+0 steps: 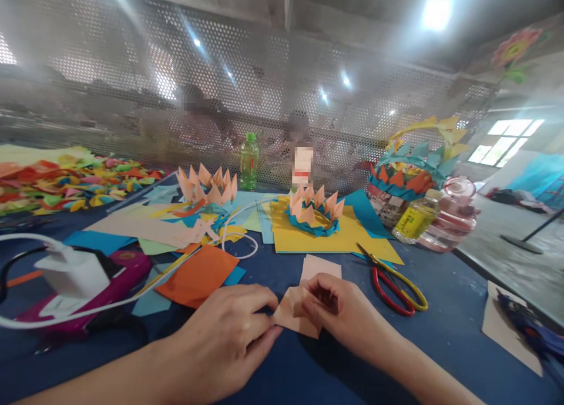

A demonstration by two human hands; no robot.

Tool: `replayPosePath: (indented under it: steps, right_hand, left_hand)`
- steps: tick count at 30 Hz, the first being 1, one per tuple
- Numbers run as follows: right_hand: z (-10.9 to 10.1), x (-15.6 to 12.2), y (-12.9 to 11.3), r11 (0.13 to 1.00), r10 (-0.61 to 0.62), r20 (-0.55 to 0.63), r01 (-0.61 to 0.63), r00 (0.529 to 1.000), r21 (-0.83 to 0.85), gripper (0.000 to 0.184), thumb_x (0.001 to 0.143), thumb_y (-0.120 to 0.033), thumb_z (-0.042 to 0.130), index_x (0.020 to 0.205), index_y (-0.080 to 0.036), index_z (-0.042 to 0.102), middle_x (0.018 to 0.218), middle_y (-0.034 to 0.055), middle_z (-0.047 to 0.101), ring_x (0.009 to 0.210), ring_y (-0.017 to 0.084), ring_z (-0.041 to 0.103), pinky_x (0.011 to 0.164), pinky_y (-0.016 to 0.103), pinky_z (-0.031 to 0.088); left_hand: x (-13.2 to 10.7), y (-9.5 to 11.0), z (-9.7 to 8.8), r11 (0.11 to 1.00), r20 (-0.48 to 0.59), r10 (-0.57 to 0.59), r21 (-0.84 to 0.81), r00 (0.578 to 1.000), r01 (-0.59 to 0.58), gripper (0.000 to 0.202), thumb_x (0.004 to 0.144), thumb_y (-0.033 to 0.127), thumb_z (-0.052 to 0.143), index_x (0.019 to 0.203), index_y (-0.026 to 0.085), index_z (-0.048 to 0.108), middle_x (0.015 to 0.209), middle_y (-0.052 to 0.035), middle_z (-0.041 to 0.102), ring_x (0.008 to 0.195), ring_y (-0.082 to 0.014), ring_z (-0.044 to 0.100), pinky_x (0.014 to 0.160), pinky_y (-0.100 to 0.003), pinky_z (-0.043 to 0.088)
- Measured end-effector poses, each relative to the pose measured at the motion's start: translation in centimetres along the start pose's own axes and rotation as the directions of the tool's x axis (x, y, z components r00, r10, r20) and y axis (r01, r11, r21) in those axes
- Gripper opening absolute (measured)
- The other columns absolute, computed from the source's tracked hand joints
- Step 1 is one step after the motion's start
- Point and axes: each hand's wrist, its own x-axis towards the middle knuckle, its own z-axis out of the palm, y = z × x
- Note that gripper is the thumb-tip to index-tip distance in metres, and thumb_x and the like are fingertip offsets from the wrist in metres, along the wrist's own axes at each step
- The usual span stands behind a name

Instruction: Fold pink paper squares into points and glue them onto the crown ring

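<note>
A small peach sheet of paper (288, 311), partly folded, is between my two hands just above the blue table. My left hand (235, 328) pinches its left corner with thumb and fingers. From the other side, my right hand (332, 305) grips its upper right part, thumb and fingertips pressed on a fold. Just behind the right hand lies another peach square (321, 266). Scissors with red and yellow handles (396, 284) rest to the right of that hand. Orange paper (200, 275) lies beyond the left hand.
Folded-paper rings (314, 228) with peach points stand on yellow sheets (288, 240). At left are a magenta power strip (126, 270), a white charger (73, 270) and a looping cable. Bottles (409, 226) stand at right, a green bottle (249, 164) behind. Folded scraps (74, 181) pile far left.
</note>
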Motion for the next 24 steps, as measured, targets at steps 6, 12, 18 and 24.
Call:
replayPosePath:
  steps: [6, 12, 18, 24]
  right_hand:
    - [-0.3, -0.6, -0.3, 0.999, -0.004, 0.117, -0.003, 0.993, 0.053, 0.027, 0.085, -0.019, 0.051, 0.112, -0.023, 0.057, 0.070, -0.0053, 0.059, 0.064, 0.011, 0.054, 0.060, 0.021, 0.040]
    - [-0.6, -0.9, -0.7, 0.999, -0.050, 0.147, 0.046, 0.988, 0.029, 0.016, 0.088, -0.024, 0.051, 0.101, -0.023, 0.062, 0.074, -0.0037, 0.062, 0.067, 0.011, 0.056, 0.060, 0.021, 0.040]
    - [0.2, -0.5, -0.5, 0.996, 0.020, 0.083, -0.027, 0.996, 0.083, 0.009, 0.087, -0.027, 0.057, 0.087, -0.020, 0.062, 0.074, -0.0020, 0.064, 0.068, 0.012, 0.057, 0.061, 0.022, 0.040]
    - [0.4, -0.5, -0.4, 0.988, -0.019, 0.035, 0.013, 0.999, 0.154, 0.024, 0.086, -0.020, 0.057, 0.110, -0.023, 0.058, 0.078, -0.0033, 0.063, 0.068, 0.011, 0.055, 0.063, 0.022, 0.040]
  left_hand:
    - [0.0, 0.1, 0.0, 1.000, -0.016, 0.022, -0.012, 1.000, -0.022, 0.029, 0.094, 0.018, 0.043, 0.074, 0.018, 0.064, 0.087, -0.0025, 0.063, 0.077, -0.0157, 0.060, 0.066, -0.028, 0.045]
    - [0.0, 0.0, 0.1, 0.999, 0.024, 0.021, -0.025, 1.000, -0.020, 0.028, 0.094, 0.019, 0.043, 0.074, 0.018, 0.063, 0.086, -0.0028, 0.061, 0.080, -0.0168, 0.057, 0.067, -0.030, 0.043]
    - [0.0, 0.0, 0.1, 1.000, 0.043, 0.022, -0.014, 0.999, -0.022, 0.026, 0.094, 0.017, 0.044, 0.074, 0.017, 0.061, 0.085, -0.0031, 0.060, 0.078, -0.0179, 0.055, 0.065, -0.031, 0.041]
    - [0.1, 0.0, 0.2, 0.978, -0.023, -0.059, -0.204, 0.998, 0.053, 0.018, 0.095, 0.018, 0.042, 0.094, 0.019, 0.060, 0.096, -0.0028, 0.063, 0.089, -0.0166, 0.058, 0.078, -0.030, 0.044]
